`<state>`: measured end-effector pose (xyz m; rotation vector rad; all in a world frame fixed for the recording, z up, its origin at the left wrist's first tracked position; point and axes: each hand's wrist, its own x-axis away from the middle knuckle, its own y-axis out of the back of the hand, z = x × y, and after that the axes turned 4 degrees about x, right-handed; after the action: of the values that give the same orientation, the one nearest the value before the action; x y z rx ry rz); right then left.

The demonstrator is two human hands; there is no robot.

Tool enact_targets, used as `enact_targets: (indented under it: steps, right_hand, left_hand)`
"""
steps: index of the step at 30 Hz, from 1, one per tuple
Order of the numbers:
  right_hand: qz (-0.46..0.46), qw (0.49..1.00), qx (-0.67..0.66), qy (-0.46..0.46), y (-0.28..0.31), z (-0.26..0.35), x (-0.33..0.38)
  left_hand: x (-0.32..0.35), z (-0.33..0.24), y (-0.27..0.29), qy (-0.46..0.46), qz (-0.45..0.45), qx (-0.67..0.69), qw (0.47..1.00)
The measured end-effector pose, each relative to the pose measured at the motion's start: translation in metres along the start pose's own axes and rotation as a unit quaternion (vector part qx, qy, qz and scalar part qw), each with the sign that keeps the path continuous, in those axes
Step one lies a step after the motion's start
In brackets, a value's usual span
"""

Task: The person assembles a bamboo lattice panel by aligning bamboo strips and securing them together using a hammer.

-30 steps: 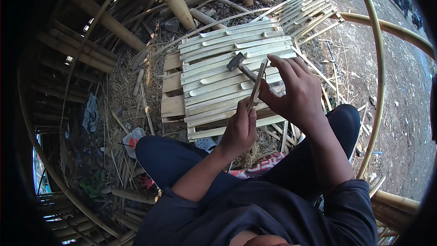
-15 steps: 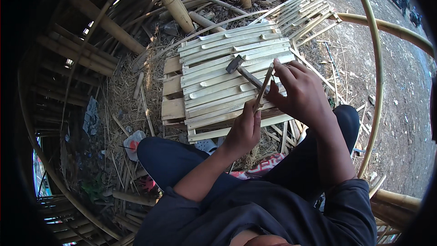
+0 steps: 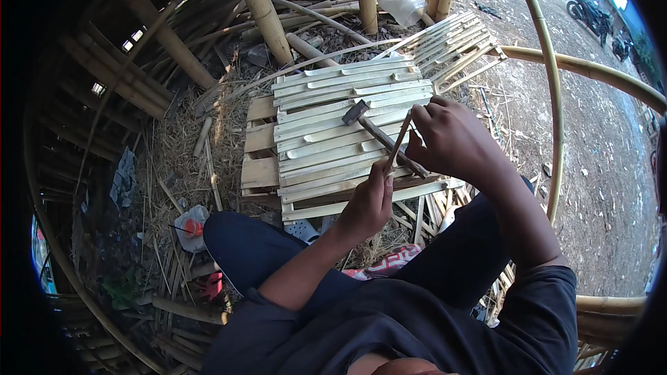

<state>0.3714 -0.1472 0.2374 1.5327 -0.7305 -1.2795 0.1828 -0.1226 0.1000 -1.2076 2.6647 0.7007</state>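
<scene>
The right hand (image 3: 451, 140) was closed around the hammer (image 3: 379, 135) lying over the bamboo slat panel (image 3: 333, 132); the left hand (image 3: 368, 201) pinched a thin bamboo sliver (image 3: 399, 143) upright, both forearms reaching forward.

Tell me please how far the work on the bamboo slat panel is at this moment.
Done: many pale split bamboo slats already lie side by side across the wooden crosspieces, forming a panel. In hand: the left hand and right hand together hold a thin bamboo stick above the panel's near edge; a metal-headed hammer lies on the slats. Left: whether the slats are all fastened cannot be seen.
</scene>
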Motion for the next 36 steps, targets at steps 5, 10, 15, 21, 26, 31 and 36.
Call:
enact_targets:
  steps: [5, 10, 15, 21, 26, 31, 36]
  right_hand:
    - [-0.006, 1.0, 0.008, 0.019, 0.002, 0.006, -0.004]
    - [0.047, 0.986, 0.064, -0.144, 0.02, 0.041, -0.019]
    - [-0.057, 0.99, 0.014, -0.13, 0.003, 0.054, -0.014]
    - [-0.049, 0.995, 0.018, -0.089, 0.008, 0.05, -0.013]
    - [0.053, 0.997, 0.01, -0.048, 0.017, 0.034, -0.021]
    - [0.088, 0.995, 0.014, -0.033, 0.016, 0.028, -0.024]
    - [0.111, 0.993, 0.011, -0.032, 0.014, 0.01, -0.016]
  left_hand:
    - [0.004, -0.002, 0.006, 0.01, 0.003, -0.008, 1.0]
    - [0.014, -0.001, 0.015, 0.011, -0.016, 0.013, 1.0]
    - [0.02, -0.006, 0.023, 0.007, -0.031, 0.016, 0.999]
    - [0.022, -0.011, 0.028, 0.009, -0.007, 0.037, 0.999]
    - [0.023, -0.008, 0.024, -0.004, -0.002, 0.011, 1.0]
    - [0.019, -0.007, 0.024, -0.001, 0.005, 0.007, 1.0]
    - [0.013, -0.005, 0.017, 0.022, 0.036, 0.012, 0.999]
